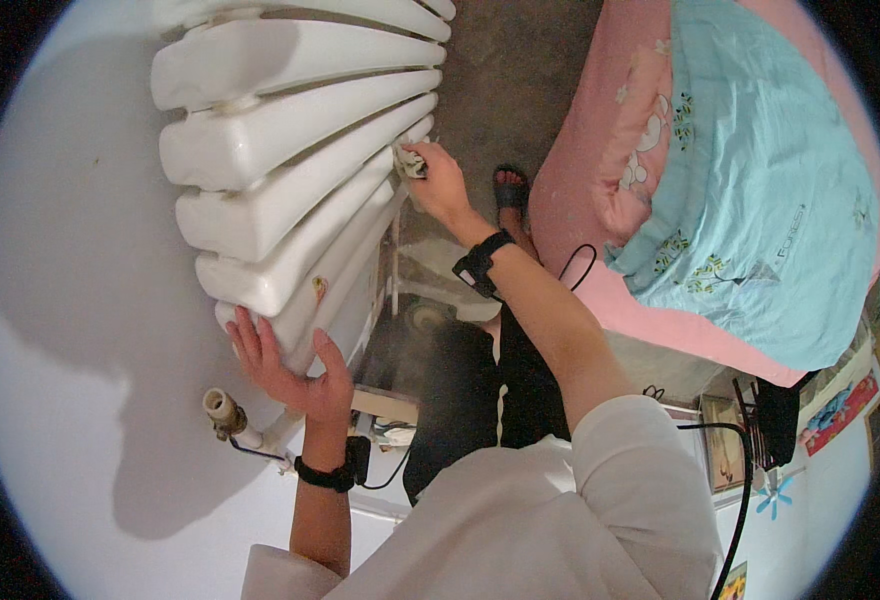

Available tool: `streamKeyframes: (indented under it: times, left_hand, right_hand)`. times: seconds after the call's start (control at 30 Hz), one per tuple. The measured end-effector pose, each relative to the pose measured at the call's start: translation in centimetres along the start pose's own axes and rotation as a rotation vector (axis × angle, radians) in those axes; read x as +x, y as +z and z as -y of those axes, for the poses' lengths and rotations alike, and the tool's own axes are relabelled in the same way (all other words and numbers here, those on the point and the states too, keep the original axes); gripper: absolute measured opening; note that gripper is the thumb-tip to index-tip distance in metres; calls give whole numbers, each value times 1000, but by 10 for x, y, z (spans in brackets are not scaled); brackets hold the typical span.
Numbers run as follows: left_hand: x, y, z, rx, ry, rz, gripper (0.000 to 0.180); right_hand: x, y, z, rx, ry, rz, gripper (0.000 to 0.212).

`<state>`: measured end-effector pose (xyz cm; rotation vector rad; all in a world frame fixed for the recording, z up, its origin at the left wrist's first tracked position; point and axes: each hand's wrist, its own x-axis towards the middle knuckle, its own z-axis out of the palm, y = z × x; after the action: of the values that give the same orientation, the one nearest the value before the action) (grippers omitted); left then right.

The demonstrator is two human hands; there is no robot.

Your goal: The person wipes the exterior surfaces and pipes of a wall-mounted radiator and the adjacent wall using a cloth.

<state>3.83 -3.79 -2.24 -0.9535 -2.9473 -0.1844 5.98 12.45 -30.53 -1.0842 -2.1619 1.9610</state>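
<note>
A white column radiator (260, 140) stands against the wall on the left. My right hand (442, 187) is closed on a crumpled pale cloth (410, 162) and presses it to the lower part of the radiator's columns. My left hand (300, 380) lies against the nearest end column, its fingers stretched out and its thumb apart, holding nothing. Close to that hand, a small reddish-brown mark (320, 288) shows on a column. Black straps with small devices sit on both wrists.
A bed (585, 130) with pink bedding and a light blue cover (760, 190) fills the right side. Below the radiator's near end, a pipe with a valve (222, 412) juts from the wall. Black cables (735, 520) hang by my right arm. My sandalled foot (511, 187) stands on the floor.
</note>
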Motion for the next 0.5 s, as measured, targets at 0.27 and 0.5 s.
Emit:
streamKeyframes:
  times: [0.27, 0.5]
  left_hand:
    - [3, 0, -3, -51, 16, -25, 62]
    - [6, 0, -3, -42, 40, -27, 62]
  right_hand:
    - [-30, -14, 63, 22, -290, -76, 48]
    - [-29, 2, 40, 60, -273, -168, 53]
